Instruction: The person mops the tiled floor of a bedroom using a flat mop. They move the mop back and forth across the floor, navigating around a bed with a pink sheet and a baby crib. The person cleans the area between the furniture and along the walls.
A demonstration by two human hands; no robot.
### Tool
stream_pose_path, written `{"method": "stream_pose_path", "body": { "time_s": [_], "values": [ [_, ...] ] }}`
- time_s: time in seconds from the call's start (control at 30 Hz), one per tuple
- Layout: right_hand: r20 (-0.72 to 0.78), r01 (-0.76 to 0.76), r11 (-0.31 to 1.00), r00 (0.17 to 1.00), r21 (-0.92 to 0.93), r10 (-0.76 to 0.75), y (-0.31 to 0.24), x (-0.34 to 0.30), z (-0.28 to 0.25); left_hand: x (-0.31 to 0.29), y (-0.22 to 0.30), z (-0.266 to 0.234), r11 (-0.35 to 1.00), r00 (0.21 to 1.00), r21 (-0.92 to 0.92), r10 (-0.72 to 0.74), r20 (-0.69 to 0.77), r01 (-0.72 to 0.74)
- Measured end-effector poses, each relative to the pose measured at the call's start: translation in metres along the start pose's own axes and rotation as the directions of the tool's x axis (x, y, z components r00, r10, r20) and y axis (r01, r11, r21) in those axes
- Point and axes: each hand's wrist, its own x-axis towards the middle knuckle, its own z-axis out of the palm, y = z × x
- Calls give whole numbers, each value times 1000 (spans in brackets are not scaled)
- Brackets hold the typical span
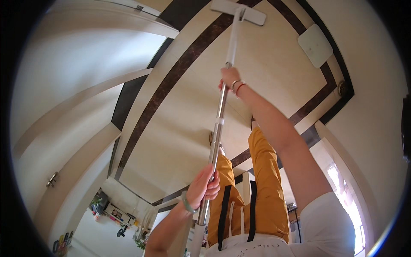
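A flat mop [252, 16] with a white rectangular head and a long metal and white pole reaches away from me across the tiled floor. Its head lies on the floor at the far end, over the dark border strip. My right hand [230, 76], with a bracelet and a red string at the wrist, is closed round the upper part of the pole. Lower down, near my waist, my left hand [204, 187], wearing a green bangle, grips the same pole. The pole runs tilted between my hands and continues below the left one.
A pale bathroom-type scale or flat square panel [315, 45] lies by the right wall, near a round floor drain [342, 88]. Along the left stand a wall and a door with a metal handle [52, 179]. A room with plants and shelves [115, 214] shows at lower left.
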Motion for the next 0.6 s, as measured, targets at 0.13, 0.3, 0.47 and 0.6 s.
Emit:
{"method": "stream_pose_path", "body": {
  "time_s": [0.13, 0.3, 0.47, 0.6],
  "values": [
    [10, -46, 987, 999, -152, 48, 58, -42, 66, -44, -45, -53, 987, 999, -156, -50, -12, 48],
    [112, -69, 988, 990, -136, 85, 170, -104, 97, -100, -121, -117, 938, 974, -264, -223, 31, 223],
    [181, -51, 963, 978, -266, 101, 313, -202, 119, -194, -206, -176, 874, 935, -334, -346, 80, 352],
    [50, -275, 933, 955, -232, 294, 392, -291, 131, -261, -292, -229, 873, 931, -362, -363, -33, 327]
  ]
}}
